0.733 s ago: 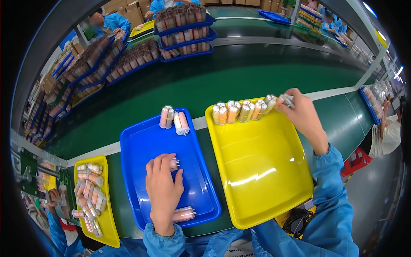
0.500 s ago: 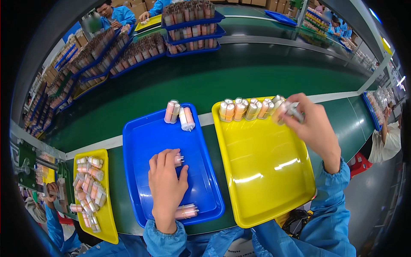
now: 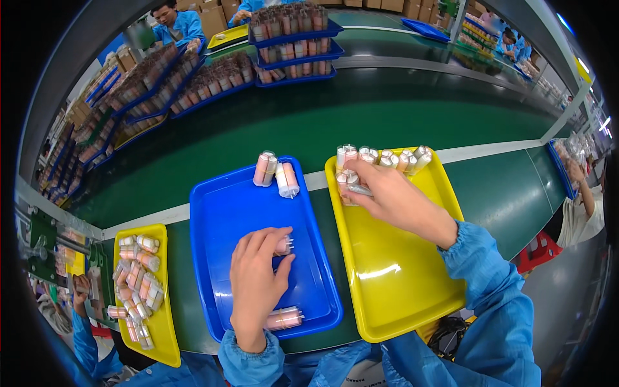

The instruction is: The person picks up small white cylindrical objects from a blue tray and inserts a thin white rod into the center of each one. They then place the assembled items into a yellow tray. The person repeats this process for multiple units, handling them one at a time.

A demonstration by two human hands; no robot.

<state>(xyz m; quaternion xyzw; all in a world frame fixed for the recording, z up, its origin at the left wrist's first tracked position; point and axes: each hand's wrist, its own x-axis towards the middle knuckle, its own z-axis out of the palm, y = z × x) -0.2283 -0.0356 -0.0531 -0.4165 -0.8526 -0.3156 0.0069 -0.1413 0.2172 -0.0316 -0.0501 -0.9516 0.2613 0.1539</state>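
Observation:
My right hand (image 3: 403,200) is closed around a bundle of clear-capped pink and white tubes (image 3: 346,180) at the far left corner of the yellow tray (image 3: 412,309). A slim silver piece (image 3: 360,189) shows beneath its fingers; whether it belongs to the bundle I cannot tell. A row of similar upright bundles (image 3: 389,158) lines the far edge. In the blue tray (image 3: 219,258), my left hand (image 3: 258,277) curls over another pink bundle (image 3: 282,245), partly hidden by the fingers. One bundle (image 3: 284,318) lies near that tray's front edge, and two (image 3: 265,169) sit at its far end.
A smaller yellow tray (image 3: 164,309) heaped with loose bundles stands at the left. Stacked blue trays (image 3: 296,51) full of tubes stand beyond the green work surface (image 3: 412,103). Several co-workers in blue sit around, and a red stool (image 3: 538,251) is at the right.
My right hand has moved left and down, carrying its bundle from the tray's far right corner to its left side, in front of the row. My left hand has barely moved.

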